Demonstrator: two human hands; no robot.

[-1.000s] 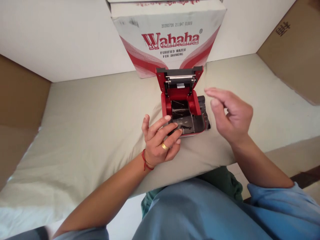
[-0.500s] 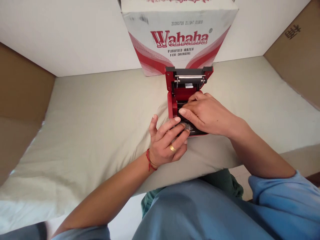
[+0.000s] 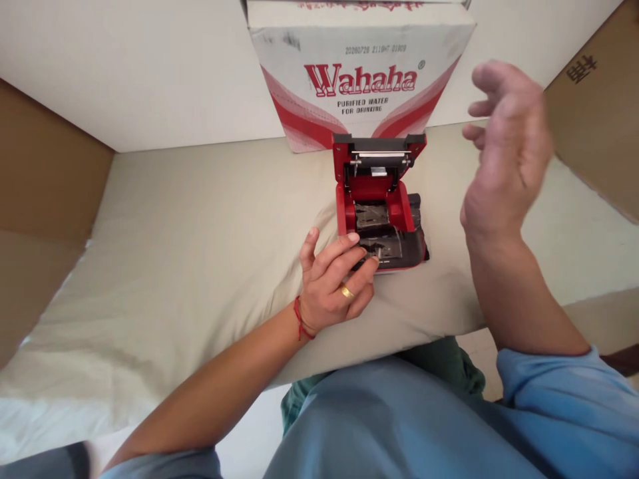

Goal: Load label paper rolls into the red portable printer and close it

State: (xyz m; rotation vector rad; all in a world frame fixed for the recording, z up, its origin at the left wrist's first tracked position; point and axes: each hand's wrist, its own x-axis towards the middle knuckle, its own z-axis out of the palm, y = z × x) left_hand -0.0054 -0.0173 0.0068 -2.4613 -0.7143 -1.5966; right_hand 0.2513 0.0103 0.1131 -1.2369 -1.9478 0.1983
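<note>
A small red and black printer (image 3: 344, 209) stands with its lid (image 3: 379, 145) swung up; a roller and a metal bar show inside the lid. Dark, shiny film (image 3: 372, 216) lies in its inner bay. My left hand (image 3: 337, 283) rests at the front left of the printer, fingers stretched out and the tips touching its front part. Off to the right, my right hand (image 3: 506, 153) is raised in the air, apart from the printer. It is blurred, with fingers loosely bent and apart, and nothing shows in it.
A Wahaha water carton (image 3: 364, 80) stands right behind the printer. Something flat and black (image 3: 415, 207) sticks out at the printer's right side. Brown cardboard (image 3: 44, 186) stands at the left and more cardboard (image 3: 599, 120) at the right. Pale cloth (image 3: 200, 233) covers the surface.
My right hand has left the printer's inside and moved up and to the right, uncovering the bay and the black item beside it. My left hand stays in place.
</note>
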